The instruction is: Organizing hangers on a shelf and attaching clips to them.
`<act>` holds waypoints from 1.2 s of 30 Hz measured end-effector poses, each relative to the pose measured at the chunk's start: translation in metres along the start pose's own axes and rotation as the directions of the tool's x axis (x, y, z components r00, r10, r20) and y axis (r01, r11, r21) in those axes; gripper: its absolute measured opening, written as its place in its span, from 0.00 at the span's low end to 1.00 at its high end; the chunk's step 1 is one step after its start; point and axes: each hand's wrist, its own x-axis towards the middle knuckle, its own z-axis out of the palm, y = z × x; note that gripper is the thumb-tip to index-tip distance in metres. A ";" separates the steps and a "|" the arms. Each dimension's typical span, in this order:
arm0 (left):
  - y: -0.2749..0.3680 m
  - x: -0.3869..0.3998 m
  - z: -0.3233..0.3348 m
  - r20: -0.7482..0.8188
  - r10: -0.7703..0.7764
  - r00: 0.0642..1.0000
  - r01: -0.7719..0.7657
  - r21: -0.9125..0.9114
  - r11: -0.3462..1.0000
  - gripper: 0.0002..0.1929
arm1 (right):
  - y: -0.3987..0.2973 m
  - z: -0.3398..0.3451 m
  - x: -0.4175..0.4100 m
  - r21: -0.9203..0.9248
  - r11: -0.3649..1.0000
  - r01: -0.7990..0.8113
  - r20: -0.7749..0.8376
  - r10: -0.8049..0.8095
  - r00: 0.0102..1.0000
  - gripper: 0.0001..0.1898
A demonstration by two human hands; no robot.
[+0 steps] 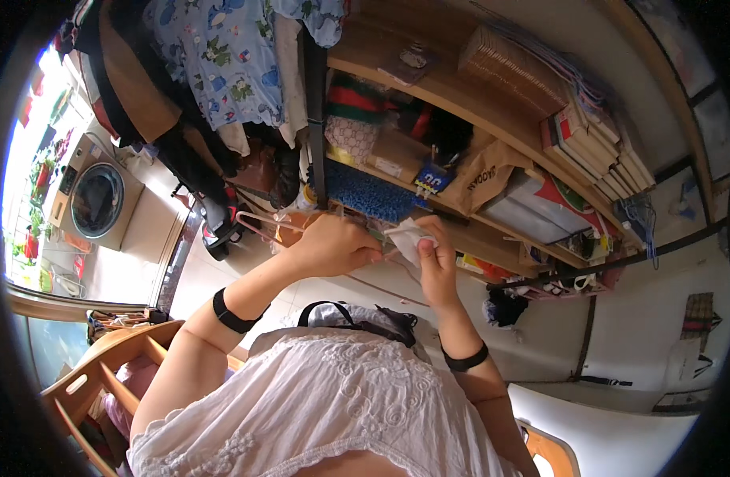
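My left hand point(341, 245) is closed around part of a pink clothes hanger point(269, 222), whose looped end sticks out to the left past my wrist. Just right of it, my right hand point(432, 259) pinches a crumpled white tissue or cloth point(408, 237) between thumb and fingers. The two hands are close together, with a thin pinkish rod running between them. Another thin rod slants down to the right below my hands; whether it belongs to the same hanger I cannot tell.
Wooden shelves point(508, 197) ahead hold books point(591, 146), a paper bag point(487, 173) and a blue shaggy textile point(365, 191). Clothes hang at upper left beside a dark post point(316, 119). A washing machine point(96, 197) stands far left, a wooden rack point(120, 381) lower left.
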 end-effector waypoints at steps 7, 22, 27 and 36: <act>-0.002 -0.004 0.016 0.089 -0.118 0.989 0.120 -0.012 0.993 0.09 | 0.012 0.014 0.000 -0.300 0.952 -0.062 0.060 0.084 0.995 0.16; 0.012 -0.009 0.028 0.262 0.007 0.965 -0.174 0.620 0.765 0.04 | -0.004 0.005 0.028 -0.866 0.175 0.469 0.440 -0.183 0.879 0.07; 0.011 -0.012 0.035 0.295 0.014 0.955 -0.204 0.624 0.754 0.05 | 0.011 0.015 0.012 -0.790 -0.099 0.605 0.613 -0.092 0.785 0.03; -0.007 -0.016 0.050 0.308 0.018 0.951 -0.212 0.611 0.763 0.07 | 0.009 0.039 -0.006 -0.836 -0.069 0.544 0.549 -0.105 0.829 0.04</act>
